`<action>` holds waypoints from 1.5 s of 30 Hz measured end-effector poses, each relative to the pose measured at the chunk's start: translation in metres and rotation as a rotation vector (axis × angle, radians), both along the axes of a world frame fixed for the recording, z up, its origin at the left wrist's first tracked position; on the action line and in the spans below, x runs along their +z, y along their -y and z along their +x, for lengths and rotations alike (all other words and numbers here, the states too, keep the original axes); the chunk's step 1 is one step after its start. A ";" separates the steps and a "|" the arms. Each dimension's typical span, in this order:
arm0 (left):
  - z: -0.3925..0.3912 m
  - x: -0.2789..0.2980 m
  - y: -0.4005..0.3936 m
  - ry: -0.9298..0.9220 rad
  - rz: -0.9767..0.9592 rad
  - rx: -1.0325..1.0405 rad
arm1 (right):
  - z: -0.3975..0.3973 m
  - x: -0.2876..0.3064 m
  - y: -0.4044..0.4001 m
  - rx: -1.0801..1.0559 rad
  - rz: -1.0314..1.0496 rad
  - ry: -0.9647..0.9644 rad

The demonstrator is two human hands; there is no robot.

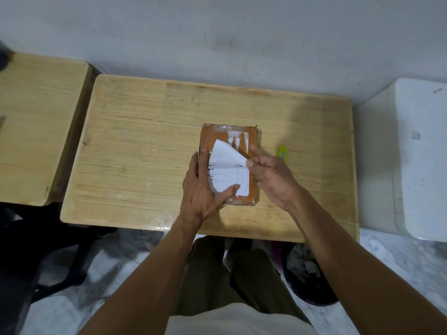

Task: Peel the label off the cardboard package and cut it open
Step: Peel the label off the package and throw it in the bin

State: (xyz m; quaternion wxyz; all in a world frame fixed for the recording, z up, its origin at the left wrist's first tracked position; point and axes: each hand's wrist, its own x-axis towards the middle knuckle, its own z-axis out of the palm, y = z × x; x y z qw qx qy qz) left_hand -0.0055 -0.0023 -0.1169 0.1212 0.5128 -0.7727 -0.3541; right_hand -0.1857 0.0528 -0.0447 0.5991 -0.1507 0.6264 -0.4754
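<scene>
A flat brown cardboard package wrapped in clear tape lies on the wooden table. Its white label is partly peeled: the far half is folded back toward me, leaving white scraps on the cardboard. My right hand pinches the lifted right corner of the label between thumb and fingers. My left hand rests flat on the package's left side, thumb pressed on the label's near part. A yellow-green cutter lies on the table just right of the package, partly hidden behind my right hand.
A second wooden table stands to the left with a dark gap between. A white box-like object sits to the right. The wall runs along the table's far edge. A dark bin with scraps stands on the floor under the table.
</scene>
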 end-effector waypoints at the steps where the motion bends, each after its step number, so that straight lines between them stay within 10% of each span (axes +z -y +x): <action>1: 0.000 0.000 0.000 0.010 0.011 0.004 | -0.006 0.002 -0.002 -0.047 -0.028 0.136; 4: 0.002 0.003 0.002 0.027 0.044 0.028 | -0.012 0.011 -0.005 -0.097 -0.063 0.261; 13: 0.006 0.019 -0.001 0.098 0.064 0.015 | -0.019 0.030 -0.001 -0.142 -0.020 -0.369; 23: -0.009 0.133 0.004 -0.420 0.072 -0.038 | -0.025 0.094 -0.008 -0.105 -0.149 -0.272; 38: -0.063 0.195 -0.014 -0.537 0.032 -0.046 | -0.049 0.128 -0.051 -0.451 -0.289 -0.327; 45: -0.062 0.204 -0.026 -0.417 -0.003 -0.058 | -0.058 0.134 -0.078 -0.059 -0.386 -0.702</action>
